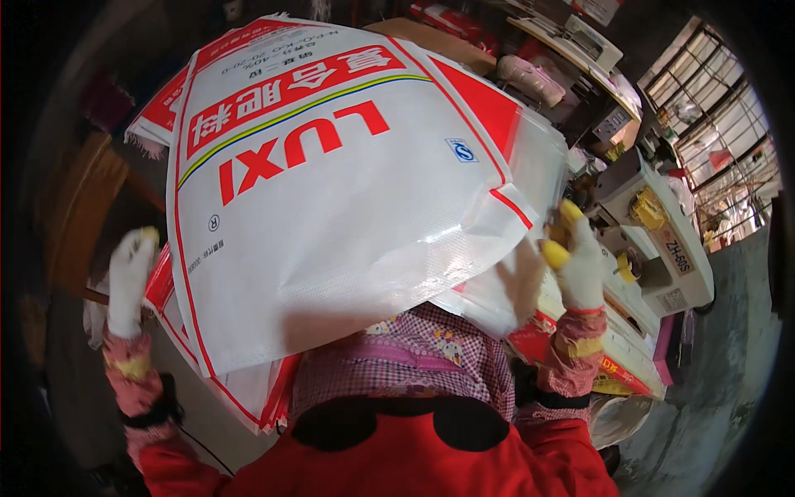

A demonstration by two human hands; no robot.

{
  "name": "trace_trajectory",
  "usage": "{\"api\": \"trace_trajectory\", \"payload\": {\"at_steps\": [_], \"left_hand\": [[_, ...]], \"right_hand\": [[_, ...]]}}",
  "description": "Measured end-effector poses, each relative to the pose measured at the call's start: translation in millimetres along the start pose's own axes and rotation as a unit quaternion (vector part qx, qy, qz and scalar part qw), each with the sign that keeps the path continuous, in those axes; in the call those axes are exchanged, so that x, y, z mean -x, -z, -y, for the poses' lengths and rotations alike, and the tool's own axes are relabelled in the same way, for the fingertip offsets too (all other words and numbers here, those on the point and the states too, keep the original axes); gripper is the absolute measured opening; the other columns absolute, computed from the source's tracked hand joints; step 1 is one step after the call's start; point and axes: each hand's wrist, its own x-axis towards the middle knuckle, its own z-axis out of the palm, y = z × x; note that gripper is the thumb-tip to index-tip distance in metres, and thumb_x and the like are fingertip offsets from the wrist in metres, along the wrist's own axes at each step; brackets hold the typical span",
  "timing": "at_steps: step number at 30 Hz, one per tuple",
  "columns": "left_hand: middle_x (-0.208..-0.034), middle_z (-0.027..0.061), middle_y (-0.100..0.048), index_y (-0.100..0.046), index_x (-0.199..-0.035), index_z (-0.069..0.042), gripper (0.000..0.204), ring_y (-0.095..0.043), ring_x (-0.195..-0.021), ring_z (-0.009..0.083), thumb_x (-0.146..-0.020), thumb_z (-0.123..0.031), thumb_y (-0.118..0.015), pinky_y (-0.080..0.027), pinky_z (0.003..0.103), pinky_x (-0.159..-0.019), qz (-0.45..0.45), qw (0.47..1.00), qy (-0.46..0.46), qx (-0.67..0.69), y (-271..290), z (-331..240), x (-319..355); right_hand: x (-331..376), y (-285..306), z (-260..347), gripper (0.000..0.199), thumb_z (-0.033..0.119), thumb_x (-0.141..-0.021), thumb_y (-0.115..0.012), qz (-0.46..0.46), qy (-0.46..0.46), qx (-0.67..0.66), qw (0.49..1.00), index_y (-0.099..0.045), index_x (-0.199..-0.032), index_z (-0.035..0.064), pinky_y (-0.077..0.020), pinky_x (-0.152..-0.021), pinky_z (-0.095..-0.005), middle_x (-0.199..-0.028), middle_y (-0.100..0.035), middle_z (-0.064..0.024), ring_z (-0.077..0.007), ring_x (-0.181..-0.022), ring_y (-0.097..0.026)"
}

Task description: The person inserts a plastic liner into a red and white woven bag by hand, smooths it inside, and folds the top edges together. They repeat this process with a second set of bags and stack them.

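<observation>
A large white woven sack (pixel 348 199) with red print and a yellow-green stripe lies spread in front of me, atop a stack of similar sacks (pixel 489 108). Its near edge hangs over my checked apron (pixel 397 364). Beside the sack's left border is my left hand (pixel 132 282), in a white glove with yellow fingertips. It is open and visibly apart from the sack. My right hand (pixel 580 265), gloved alike, stands off the right edge with thumb and fingers apart, holding nothing I can see. Between it and the top sack, a pale sack corner (pixel 522 277) is blurred.
To the right stands a white sewing machine (pixel 675 240) with yellow thread. Another machine (pixel 592 41) sits on a bench farther back, near a pink wrapped bundle (pixel 530 80). Wooden furniture (pixel 83 199) is at the left, and a barred window (pixel 704 108) at the far right.
</observation>
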Motion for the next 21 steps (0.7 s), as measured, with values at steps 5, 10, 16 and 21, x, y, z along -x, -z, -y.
{"api": "trace_trajectory", "payload": {"at_steps": [5, 10, 16, 21], "left_hand": [[-0.086, 0.0086, -0.062, -0.06, -0.102, 0.002, 0.031, -0.057, -0.082, 0.0137, -0.09, -0.025, -0.049, -0.044, 0.026, -0.074, 0.184, 0.952, -0.204, -0.135, -106.5, -183.1, -57.4], [-0.087, 0.0101, -0.062, -0.059, -0.097, -0.003, 0.026, -0.059, -0.081, 0.0232, -0.087, -0.025, -0.049, -0.047, 0.032, -0.074, 0.405, 0.746, -0.46, -0.261, -265.0, -276.0, -67.0], [-0.093, 0.0138, -0.063, -0.063, -0.101, -0.011, 0.029, -0.059, -0.091, 0.0319, -0.087, -0.029, -0.045, -0.045, 0.043, -0.081, 0.453, 0.558, -0.555, -0.419, -386.5, -280.9, -44.6], [-0.091, 0.0113, -0.064, -0.063, -0.095, -0.011, 0.038, -0.06, -0.088, 0.0305, -0.092, -0.039, -0.038, -0.047, 0.043, -0.075, 0.34, 0.602, -0.576, -0.436, -400.8, -280.1, -58.1]], "right_hand": [[-31.2, -8.3, -7.8, 0.035, 0.005, -0.075, -0.06, 0.027, 0.144, 0.177, 0.973, -0.059, -0.11, 0.003, -0.0483, -0.076, -0.0302, -0.095, -0.061, -0.0166, -0.027, -0.085, -0.061], [-24.3, -25.8, 3.3, 0.034, 0.004, -0.076, -0.058, 0.055, 0.207, 0.212, 0.953, -0.06, -0.109, 0.0035, -0.0484, -0.069, -0.0283, -0.094, -0.061, -0.0169, -0.0256, -0.076, -0.06], [-3.9, -42.8, 0.5, 0.027, 0.004, -0.078, -0.057, 0.068, 0.04, 0.027, 0.997, -0.062, -0.104, 0.0044, -0.0479, -0.064, -0.029, -0.086, -0.063, -0.0157, -0.0233, -0.067, -0.06], [15.4, -36.1, 9.8, 0.021, -0.001, -0.074, -0.055, -0.026, 0.099, 0.117, 0.988, -0.066, -0.09, 0.0081, -0.048, -0.063, -0.0358, -0.077, -0.061, -0.0168, -0.0319, -0.069, -0.06]]}}
